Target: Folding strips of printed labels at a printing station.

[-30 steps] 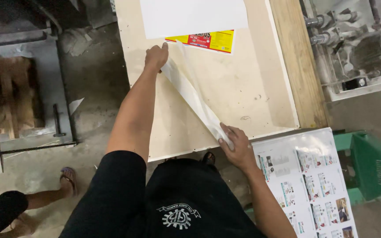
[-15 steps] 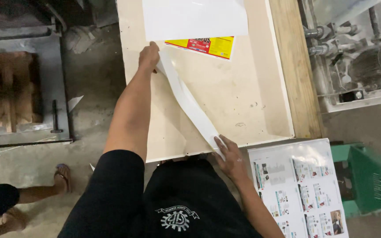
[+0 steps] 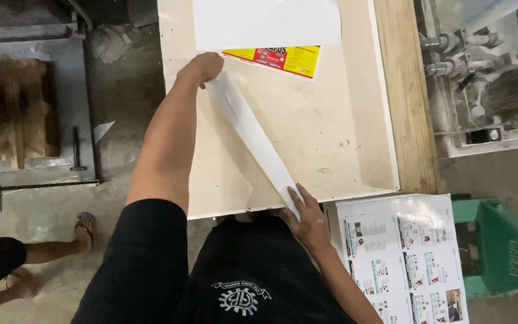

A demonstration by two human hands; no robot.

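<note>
Over table, hands gripping sheet (both ends)

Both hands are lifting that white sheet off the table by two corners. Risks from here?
1. The white sheet sags edge-on between the left hand and right hand; it may crease or fold.
2. Its far end sits close to the yellow printed sheet, which it may drag askew.
3. The near end is by the table edge and might snag there.
</note>
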